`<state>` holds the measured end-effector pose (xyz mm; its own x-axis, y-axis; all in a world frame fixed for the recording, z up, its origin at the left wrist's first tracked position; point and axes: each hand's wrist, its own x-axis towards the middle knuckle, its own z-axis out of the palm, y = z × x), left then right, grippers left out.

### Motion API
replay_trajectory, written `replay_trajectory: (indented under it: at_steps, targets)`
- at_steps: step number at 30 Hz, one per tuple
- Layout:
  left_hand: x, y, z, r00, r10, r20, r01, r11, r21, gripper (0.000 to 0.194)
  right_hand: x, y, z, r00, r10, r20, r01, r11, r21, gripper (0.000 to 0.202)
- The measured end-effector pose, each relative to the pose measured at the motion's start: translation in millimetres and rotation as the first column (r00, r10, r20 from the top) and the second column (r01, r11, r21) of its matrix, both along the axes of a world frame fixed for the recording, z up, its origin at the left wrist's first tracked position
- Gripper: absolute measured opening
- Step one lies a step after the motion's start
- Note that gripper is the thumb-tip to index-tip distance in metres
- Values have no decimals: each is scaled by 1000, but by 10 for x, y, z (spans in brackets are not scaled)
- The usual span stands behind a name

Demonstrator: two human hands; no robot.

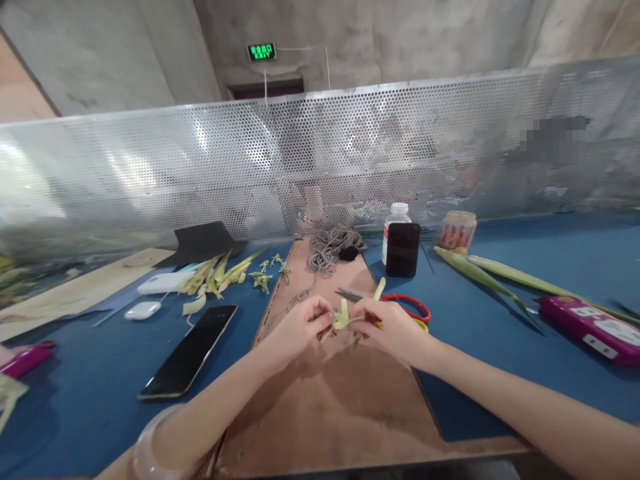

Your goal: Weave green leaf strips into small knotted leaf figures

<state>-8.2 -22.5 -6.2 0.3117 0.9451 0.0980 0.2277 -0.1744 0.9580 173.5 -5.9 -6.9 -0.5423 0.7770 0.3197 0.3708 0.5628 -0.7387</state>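
Note:
Between my two hands is a small piece of folded pale green leaf strips (342,319), with loose ends sticking out. My left hand (309,323) pinches its left side between thumb and fingers. On the other side, my right hand (387,327) grips the strips near the middle, one end rising above the knuckles. Red-handled scissors (417,307) lie just behind my right hand, blades pointing left. A second, yellow handle (423,325) shows partly behind that hand. Both hands are above the brown board (330,413).
A tangle of grey cord (334,245) lies at the board's far end. Left are a phone (193,350), a white case (143,311) and leaf scraps (215,277). Right are a bottle (399,215), black phone (403,250), jar (457,230), long leaves (483,283) and purple pack (590,327). Perforated metal (210,167) stands behind.

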Motion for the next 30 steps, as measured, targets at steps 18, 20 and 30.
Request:
replay_trajectory:
  at_steps: [18, 20, 30]
  targets:
    - [3, 26, -103, 995, 16, 101, -20, 999, 43, 17, -19, -121, 100, 949, 78, 306, -144, 969, 199, 20]
    - [-2, 24, -97, 995, 5, 98, -11, 998, 63, 17, -11, -126, 124, 959, 132, 249, -169, 977, 133, 19]
    - [-27, -3, -80, 1000, -21, 12, 20, 993, 115, 17, -5, -110, 101, 972, 139, 188, -136, 990, -27, 14]
